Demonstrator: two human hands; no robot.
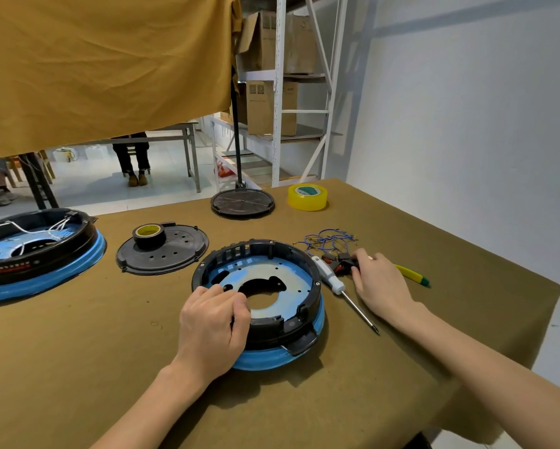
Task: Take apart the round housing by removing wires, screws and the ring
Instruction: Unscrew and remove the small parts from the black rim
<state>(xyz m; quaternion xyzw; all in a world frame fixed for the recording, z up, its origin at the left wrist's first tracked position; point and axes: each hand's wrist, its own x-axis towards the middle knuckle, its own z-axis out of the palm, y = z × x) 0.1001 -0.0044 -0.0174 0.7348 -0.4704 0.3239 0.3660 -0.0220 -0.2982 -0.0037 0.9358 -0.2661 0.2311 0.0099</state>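
A: Left hand (212,322) curls over the near rim of the round housing (259,303), frame centre on the desk (77,367).
B: Right hand (377,280) pinches small dark parts beside the screwdriver (340,286). Advice: keep that rim pinned flat before lifting the ring.

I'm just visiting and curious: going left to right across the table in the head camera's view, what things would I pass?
Wired housing → black cover plate carrying a black tape roll → open round housing, left hand on its rim → white-handled screwdriver → right hand → green-tipped yellow pen.
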